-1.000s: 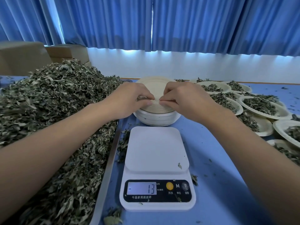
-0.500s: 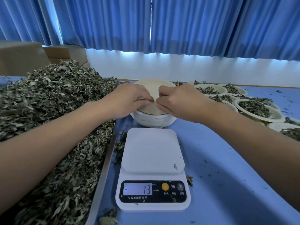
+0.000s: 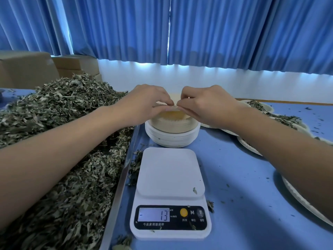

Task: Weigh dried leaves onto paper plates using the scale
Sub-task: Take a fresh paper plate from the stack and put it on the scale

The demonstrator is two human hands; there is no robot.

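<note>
Left hand and right hand pinching top paper plate, plate stack behind scale, leaf heap left

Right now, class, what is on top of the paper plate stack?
The left hand and right hand pinch the top plate's near rim. They hide most of that plate.

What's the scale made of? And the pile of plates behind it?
The scale looks like smooth white plastic with a glossy black panel. The stacked plates look like pressed paper: dull, off-white, thin ridged rims.
</note>
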